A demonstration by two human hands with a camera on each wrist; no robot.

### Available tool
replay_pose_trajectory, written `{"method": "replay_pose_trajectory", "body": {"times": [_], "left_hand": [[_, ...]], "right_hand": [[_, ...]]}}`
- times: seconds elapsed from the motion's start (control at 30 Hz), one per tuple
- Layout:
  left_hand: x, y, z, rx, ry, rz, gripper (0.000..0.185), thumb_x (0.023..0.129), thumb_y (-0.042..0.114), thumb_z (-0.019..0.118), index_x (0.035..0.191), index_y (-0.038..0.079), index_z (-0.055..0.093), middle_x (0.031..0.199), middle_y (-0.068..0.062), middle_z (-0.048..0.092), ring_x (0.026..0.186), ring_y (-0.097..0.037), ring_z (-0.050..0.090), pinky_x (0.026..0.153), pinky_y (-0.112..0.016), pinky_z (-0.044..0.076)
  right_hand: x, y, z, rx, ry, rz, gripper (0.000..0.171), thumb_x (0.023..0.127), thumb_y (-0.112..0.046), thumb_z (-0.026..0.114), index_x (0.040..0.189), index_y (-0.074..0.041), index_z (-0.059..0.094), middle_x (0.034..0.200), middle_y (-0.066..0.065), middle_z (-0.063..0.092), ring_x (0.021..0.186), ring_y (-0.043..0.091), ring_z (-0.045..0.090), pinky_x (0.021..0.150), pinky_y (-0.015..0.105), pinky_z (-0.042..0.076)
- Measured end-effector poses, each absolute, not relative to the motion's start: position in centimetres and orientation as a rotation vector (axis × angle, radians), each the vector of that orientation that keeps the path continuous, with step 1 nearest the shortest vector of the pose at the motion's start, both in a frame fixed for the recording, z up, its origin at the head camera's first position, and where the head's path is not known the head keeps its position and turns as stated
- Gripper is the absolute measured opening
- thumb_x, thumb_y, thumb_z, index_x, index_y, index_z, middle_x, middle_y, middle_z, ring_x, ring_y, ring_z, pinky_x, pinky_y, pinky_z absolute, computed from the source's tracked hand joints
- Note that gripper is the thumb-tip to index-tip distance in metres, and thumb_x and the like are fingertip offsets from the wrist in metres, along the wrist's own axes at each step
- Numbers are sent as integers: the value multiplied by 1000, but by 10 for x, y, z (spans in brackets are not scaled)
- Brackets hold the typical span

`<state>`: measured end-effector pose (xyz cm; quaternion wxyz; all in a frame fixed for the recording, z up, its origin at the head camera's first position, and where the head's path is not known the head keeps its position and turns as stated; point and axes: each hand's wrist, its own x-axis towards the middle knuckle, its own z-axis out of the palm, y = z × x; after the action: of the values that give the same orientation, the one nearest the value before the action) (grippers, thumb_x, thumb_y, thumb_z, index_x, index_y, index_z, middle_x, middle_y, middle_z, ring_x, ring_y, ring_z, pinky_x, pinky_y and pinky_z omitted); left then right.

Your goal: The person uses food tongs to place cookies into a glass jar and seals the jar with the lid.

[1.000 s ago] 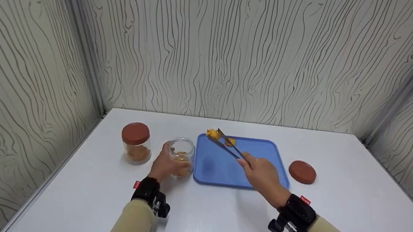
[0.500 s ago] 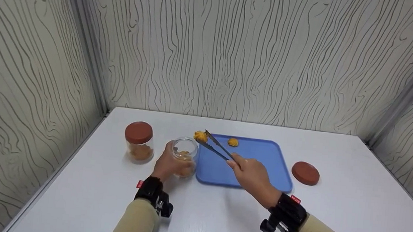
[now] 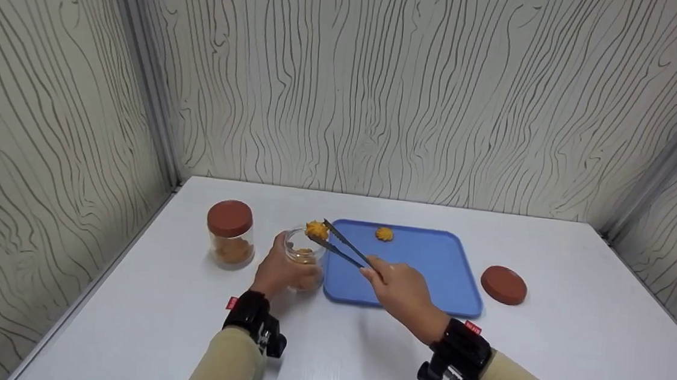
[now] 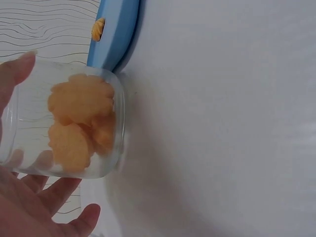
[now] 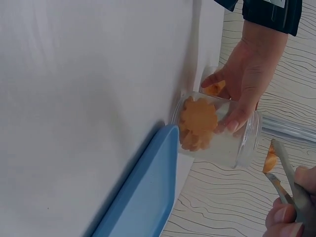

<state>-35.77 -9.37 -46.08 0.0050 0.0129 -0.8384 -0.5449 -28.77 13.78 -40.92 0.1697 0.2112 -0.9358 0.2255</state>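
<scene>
My left hand (image 3: 281, 268) grips a clear, lidless jar (image 4: 34, 103) round its side, at the left edge of the blue tray (image 3: 404, 274). Several scalloped cookies (image 4: 81, 101) lie in the bottom of the jar. My right hand (image 3: 400, 288) holds metal tongs (image 3: 340, 247), fingers and thumb closed round the arms. Between the tong tips is a swirled orange cookie (image 3: 316, 230), which overlaps the jar's mouth in the head view; the right wrist view shows it just outside the rim. Another swirled cookie (image 3: 384, 234) lies near the tray's back edge.
A second jar (image 3: 232, 248) with cookies and a reddish-brown lid (image 3: 230, 218) stands to the left of my left hand. A loose reddish-brown lid (image 3: 504, 285) lies right of the tray. Wood-patterned panels (image 3: 347, 82) rise behind and on both sides of the white table (image 3: 326, 352).
My right hand has moved left with the tongs, carrying the cookie from above the tray's back left corner to the jar's mouth. My left hand keeps its grip on the jar.
</scene>
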Motion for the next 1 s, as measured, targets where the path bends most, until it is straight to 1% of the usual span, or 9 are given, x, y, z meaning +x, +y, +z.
{"method": "replay_pose_trajectory", "body": {"times": [0.2,0.33,0.43,0.57,0.67,0.8,1.0], "left_hand": [[-357,-94,-462,23,-2617,-1716,105,70,26,87,151,5,23,140,-23,47,124,-34,49,106,-49,36],[-358,-94,-462,29,-2615,-1721,105,70,27,87,151,6,23,140,-21,48,123,-33,49,106,-49,35],[-358,-94,-462,46,-2619,-1726,105,70,26,87,151,6,23,140,-20,48,124,-32,48,107,-48,35],[-355,-93,-461,53,-2627,-1728,105,71,24,86,151,5,22,141,-21,46,125,-32,47,107,-49,34],[-354,-93,-465,17,-2602,-1722,103,69,23,86,149,2,24,139,-22,47,125,-33,47,106,-49,35],[-353,-93,-463,-9,-2581,-1705,100,68,22,85,147,0,27,137,-24,49,123,-34,48,105,-50,36],[-353,-93,-458,38,-2602,-1729,103,70,22,86,150,3,24,141,-22,46,126,-34,46,107,-50,34]], "right_hand": [[-289,133,-410,607,-2654,627,35,97,-25,59,118,2,67,53,-9,30,51,10,34,49,26,32],[-288,131,-410,606,-2659,616,35,97,-25,59,117,3,67,53,-8,33,54,12,38,51,28,36],[-289,129,-410,602,-2660,606,35,97,-25,59,118,3,67,53,-6,39,56,13,41,52,30,38],[-289,128,-413,620,-2654,606,35,97,-25,59,117,3,67,53,-6,38,52,11,37,50,28,35],[-288,127,-416,630,-2654,609,35,98,-25,58,117,3,67,53,-7,37,52,10,36,50,28,36],[-289,125,-415,635,-2661,611,35,98,-25,57,118,2,67,54,-6,42,54,11,40,52,30,40],[-291,124,-411,628,-2662,614,34,98,-25,57,117,2,67,54,-5,41,53,12,40,51,30,39]]}}
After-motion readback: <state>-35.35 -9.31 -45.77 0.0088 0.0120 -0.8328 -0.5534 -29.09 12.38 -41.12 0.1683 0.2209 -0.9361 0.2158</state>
